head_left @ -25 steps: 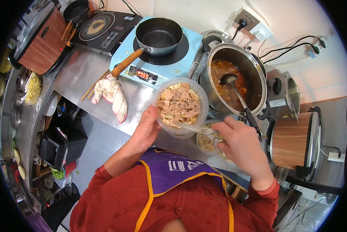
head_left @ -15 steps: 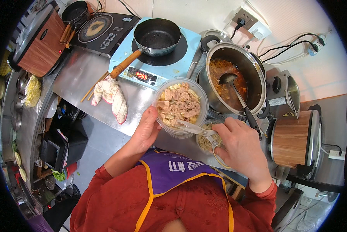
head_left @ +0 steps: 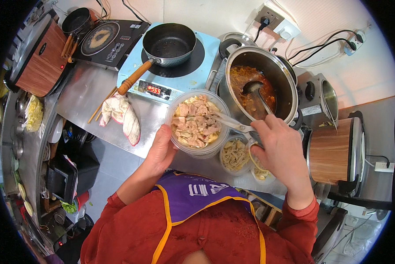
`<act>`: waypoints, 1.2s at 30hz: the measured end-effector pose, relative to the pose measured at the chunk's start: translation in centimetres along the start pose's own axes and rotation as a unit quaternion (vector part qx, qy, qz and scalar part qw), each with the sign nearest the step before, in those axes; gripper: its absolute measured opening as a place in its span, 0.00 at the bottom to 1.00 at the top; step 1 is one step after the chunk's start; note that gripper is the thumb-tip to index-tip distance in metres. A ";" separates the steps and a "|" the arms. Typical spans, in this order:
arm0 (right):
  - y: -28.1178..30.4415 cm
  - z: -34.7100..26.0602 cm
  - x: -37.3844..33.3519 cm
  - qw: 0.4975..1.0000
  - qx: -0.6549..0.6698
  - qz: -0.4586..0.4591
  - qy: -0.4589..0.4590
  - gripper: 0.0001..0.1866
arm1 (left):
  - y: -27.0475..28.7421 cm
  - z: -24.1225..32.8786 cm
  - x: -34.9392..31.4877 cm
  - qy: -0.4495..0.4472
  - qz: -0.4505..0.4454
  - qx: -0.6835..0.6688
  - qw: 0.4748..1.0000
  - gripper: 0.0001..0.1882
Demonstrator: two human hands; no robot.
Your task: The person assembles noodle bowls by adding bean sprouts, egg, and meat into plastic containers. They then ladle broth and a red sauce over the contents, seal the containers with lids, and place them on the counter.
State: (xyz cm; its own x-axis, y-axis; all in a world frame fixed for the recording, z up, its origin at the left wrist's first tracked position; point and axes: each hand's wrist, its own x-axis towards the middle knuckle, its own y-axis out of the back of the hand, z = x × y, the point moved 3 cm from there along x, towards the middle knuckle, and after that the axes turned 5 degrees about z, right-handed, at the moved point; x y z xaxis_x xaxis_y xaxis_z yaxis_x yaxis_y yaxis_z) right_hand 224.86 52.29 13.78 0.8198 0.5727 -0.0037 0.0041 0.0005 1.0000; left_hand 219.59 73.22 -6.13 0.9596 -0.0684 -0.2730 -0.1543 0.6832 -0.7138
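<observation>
A round clear plastic bowl (head_left: 174, 137) of pale sliced meat (head_left: 198, 118) over yellowish food is at the middle of the counter. My left hand (head_left: 161, 152) is closed on its left side, the thumb up at the rim and the other fingers mostly hidden. In my right hand (head_left: 282, 152) is a pair of scissors (head_left: 237, 125), whose blades reach over the right rim to the meat. Below the scissors stands a clear tub of pale strips (head_left: 235, 155). A second small tub (head_left: 262, 173) beside it is partly covered by my right hand.
A tall steel pot (head_left: 231, 99) of reddish-brown soup holds a ladle (head_left: 253, 88). Left of it, a wooden-handled pan (head_left: 169, 46) sits on a light-blue induction cooker (head_left: 129, 72), its handle pointing toward me. A white cloth (head_left: 122, 115) and chopsticks (head_left: 99, 109) lie at the counter's front left.
The scissors' blades have moved up, from the near rim of the bowl to over the meat's right side. More of the small tubs shows. The whole view has shifted slightly.
</observation>
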 end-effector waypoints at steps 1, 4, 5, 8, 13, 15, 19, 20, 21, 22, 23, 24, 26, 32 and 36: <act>0.2 0.1 0.0 1.000 0.012 0.011 0.008 0.23 | 0.1 0.0 0.0 0.006 0.012 0.007 1.000 0.54; 0.7 0.2 -0.7 0.999 0.029 -0.005 0.018 0.23 | 0.2 0.1 0.2 0.011 0.021 0.006 1.000 0.54; 0.8 0.1 -0.9 0.999 0.031 -0.017 0.028 0.23 | 0.3 0.1 0.2 0.007 0.023 0.004 1.000 0.54; 0.7 -0.3 -1.1 0.998 0.022 -0.029 0.044 0.24 | 0.4 0.1 0.4 -0.008 0.036 -0.032 0.999 0.50; 0.9 -0.5 -0.9 0.999 -0.013 -0.020 0.043 0.24 | 0.6 0.3 0.6 -0.008 0.039 -0.049 0.998 0.47; 1.0 -0.6 -0.6 0.998 -0.024 0.003 0.060 0.23 | 0.6 0.3 0.6 -0.004 0.036 -0.051 0.998 0.46; 0.7 -0.4 -0.1 0.998 -0.025 -0.017 0.057 0.23 | 0.6 0.3 0.8 0.000 0.034 -0.049 0.998 0.46; 0.9 -0.2 -0.2 0.999 -0.013 -0.017 0.050 0.23 | 0.6 0.4 0.8 -0.001 0.039 -0.049 0.998 0.46; 1.0 -0.1 -0.3 0.999 -0.001 -0.022 0.039 0.23 | 0.7 0.4 0.8 0.002 0.043 -0.053 0.998 0.46; 1.1 -0.1 -0.3 0.999 0.002 -0.009 0.040 0.23 | 0.7 0.5 0.8 -0.002 0.042 -0.045 0.998 0.46; 1.3 -0.1 -0.4 0.999 0.005 -0.002 0.036 0.23 | 0.7 0.6 0.8 -0.003 0.040 -0.041 0.998 0.46; 1.3 -0.2 -0.4 1.000 0.006 0.003 0.021 0.23 | 0.7 0.6 0.9 -0.002 0.033 -0.042 0.999 0.46; 1.2 -0.7 -0.4 0.999 -0.012 0.004 0.042 0.24 | 0.7 0.8 0.9 0.007 0.028 0.002 1.000 0.52; 1.7 -1.6 -0.8 0.998 0.022 -0.022 0.048 0.25 | 0.8 1.0 0.7 0.009 0.025 0.005 1.000 0.54; 1.7 -2.0 -0.9 0.998 0.050 0.008 0.043 0.26 | 1.2 1.3 0.5 0.012 0.016 -0.013 1.000 0.55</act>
State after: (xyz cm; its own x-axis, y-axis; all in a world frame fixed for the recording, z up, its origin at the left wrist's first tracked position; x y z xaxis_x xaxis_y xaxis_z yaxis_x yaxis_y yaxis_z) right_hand 223.03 53.41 15.52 0.7684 0.6397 0.0169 0.0524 -0.0892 0.9946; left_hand 220.17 74.95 -6.25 0.9484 -0.0650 -0.3105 -0.1906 0.6657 -0.7215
